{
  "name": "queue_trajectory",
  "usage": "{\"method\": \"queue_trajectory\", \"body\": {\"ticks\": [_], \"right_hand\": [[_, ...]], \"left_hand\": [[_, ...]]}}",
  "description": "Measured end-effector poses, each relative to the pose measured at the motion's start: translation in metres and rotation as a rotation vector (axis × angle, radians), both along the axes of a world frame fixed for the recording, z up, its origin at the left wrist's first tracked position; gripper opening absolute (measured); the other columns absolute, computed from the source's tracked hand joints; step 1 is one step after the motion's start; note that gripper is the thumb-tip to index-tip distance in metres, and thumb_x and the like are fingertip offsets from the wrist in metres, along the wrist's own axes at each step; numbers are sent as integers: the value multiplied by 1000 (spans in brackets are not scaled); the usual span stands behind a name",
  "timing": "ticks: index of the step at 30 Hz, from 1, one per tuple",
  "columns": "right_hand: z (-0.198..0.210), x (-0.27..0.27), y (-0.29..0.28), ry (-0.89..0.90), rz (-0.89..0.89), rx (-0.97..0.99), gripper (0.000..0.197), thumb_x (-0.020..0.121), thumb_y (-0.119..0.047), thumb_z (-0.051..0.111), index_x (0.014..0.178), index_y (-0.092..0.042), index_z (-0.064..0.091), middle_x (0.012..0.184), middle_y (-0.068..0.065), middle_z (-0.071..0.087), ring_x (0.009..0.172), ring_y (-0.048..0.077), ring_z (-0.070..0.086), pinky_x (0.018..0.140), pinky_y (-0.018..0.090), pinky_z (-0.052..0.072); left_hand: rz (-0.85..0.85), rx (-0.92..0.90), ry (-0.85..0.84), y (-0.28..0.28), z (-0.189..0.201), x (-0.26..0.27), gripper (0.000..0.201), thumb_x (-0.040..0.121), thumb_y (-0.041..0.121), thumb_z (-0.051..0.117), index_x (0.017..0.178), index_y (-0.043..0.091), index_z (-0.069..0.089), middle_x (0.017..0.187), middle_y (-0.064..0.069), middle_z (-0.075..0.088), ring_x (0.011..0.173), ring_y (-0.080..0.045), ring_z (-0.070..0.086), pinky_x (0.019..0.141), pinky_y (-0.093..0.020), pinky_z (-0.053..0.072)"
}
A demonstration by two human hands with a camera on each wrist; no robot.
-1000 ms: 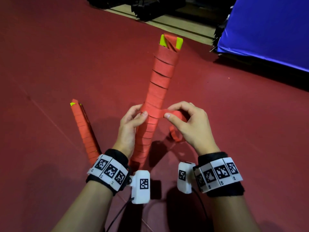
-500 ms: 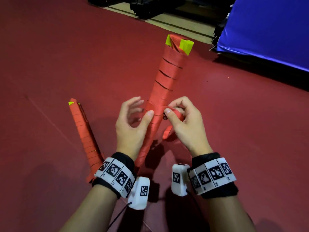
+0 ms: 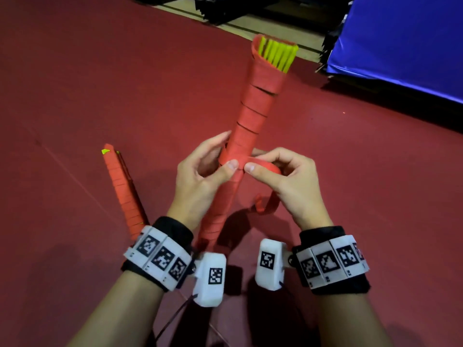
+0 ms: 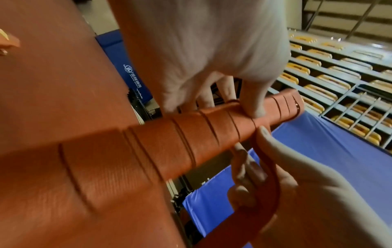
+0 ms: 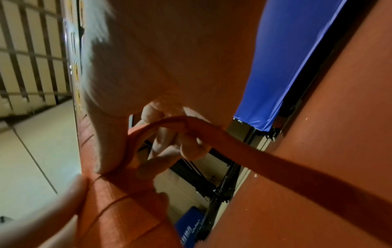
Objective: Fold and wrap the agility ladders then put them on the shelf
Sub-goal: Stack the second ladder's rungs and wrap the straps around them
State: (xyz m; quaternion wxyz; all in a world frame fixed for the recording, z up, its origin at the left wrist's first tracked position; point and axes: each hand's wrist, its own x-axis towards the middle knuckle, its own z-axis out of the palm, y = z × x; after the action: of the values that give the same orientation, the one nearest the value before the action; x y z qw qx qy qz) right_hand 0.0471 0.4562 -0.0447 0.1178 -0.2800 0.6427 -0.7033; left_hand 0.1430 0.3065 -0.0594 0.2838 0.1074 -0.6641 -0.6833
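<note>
A folded agility ladder bundle (image 3: 253, 106), yellow rungs showing at its top end and wound in red strap, stands tilted off the red floor between my hands. My left hand (image 3: 200, 176) grips its middle, thumb pressed on the wrap; the bundle (image 4: 169, 139) fills the left wrist view. My right hand (image 3: 283, 179) pinches the loose red strap (image 3: 265, 169) beside the bundle, and its tail hangs below the palm. In the right wrist view the strap (image 5: 244, 147) loops over my fingers. A second, fully wrapped ladder (image 3: 122, 189) lies on the floor at left.
A blue mat (image 3: 400, 43) lies at the far right on a dark frame. Dark equipment (image 3: 225, 6) stands past the floor's far edge. Shelving (image 4: 339, 67) holding several yellow-orange items shows in the left wrist view.
The bundle has swung more upright and toward me, so its yellow rung ends face the camera. My left thumb has closed onto the wrap and my right hand has drawn the strap across.
</note>
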Motion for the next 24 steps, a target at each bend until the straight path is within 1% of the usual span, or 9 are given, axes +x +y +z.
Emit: {"method": "queue_trajectory", "body": {"ticks": [3,5,7,8,12,16,19,21,24], "right_hand": [[6,-2,-3,28,-19,-9,16,75,-2,86,75,-13,75,97,2,80,98,14,75,92,30,57],[6,-1,-8,44,-52,6,15,75,-6,88,75,-15,76,94,0,80,99,12,75,94,34,57],[5,0,-11,51,-82,39,13,76,-11,88,77,-19,77,94,-3,80,100,10,74,95,35,56],[4,0,-12,57,-88,63,11,78,-15,88,80,-20,78,96,-6,79,101,8,74,96,36,56],[3,-1,-9,103,-76,122,9,83,-22,84,91,-20,80,104,-9,78,104,6,72,100,39,54],[0,-1,-8,172,-159,85,12,78,-22,87,87,-21,79,107,-8,76,107,5,69,100,33,52],[-1,7,-13,115,-173,41,14,77,-19,88,81,-21,75,97,-10,77,101,3,71,94,28,52],[-2,10,-18,108,-192,35,14,77,-19,88,80,-21,74,93,-9,78,98,5,72,92,32,54],[-1,8,-19,124,-169,40,11,80,-21,86,83,-19,76,94,-6,78,98,12,74,93,40,56]], "left_hand": [[-98,50,-45,-9,-1,-3,51,92,16,70,142,17,59,132,-6,71,127,-22,64,109,-41,49],[-50,35,-68,-9,-3,-4,52,96,15,68,146,12,56,134,-4,70,126,-18,65,107,-34,50],[22,29,-54,-5,-4,-6,47,99,9,66,145,8,57,129,-4,72,119,-14,68,100,-26,52],[54,40,-43,-4,-5,-7,46,99,9,66,144,8,59,126,-3,73,117,-13,69,99,-26,53],[50,156,-15,-7,-5,-6,56,88,28,74,139,9,62,131,-9,71,127,-25,64,113,-48,47],[-17,190,-51,-8,-4,-7,51,88,26,71,135,7,64,125,-16,73,121,-30,67,112,-51,47],[-71,199,-46,-5,-2,-7,38,97,21,65,130,3,66,124,-14,73,121,-28,67,106,-38,52],[-61,164,-36,3,3,-5,32,97,24,62,124,7,69,119,-7,76,116,-20,70,99,-28,53],[16,76,-37,7,3,-5,30,96,21,68,123,9,70,115,-3,78,110,-16,72,93,-25,53]]}}
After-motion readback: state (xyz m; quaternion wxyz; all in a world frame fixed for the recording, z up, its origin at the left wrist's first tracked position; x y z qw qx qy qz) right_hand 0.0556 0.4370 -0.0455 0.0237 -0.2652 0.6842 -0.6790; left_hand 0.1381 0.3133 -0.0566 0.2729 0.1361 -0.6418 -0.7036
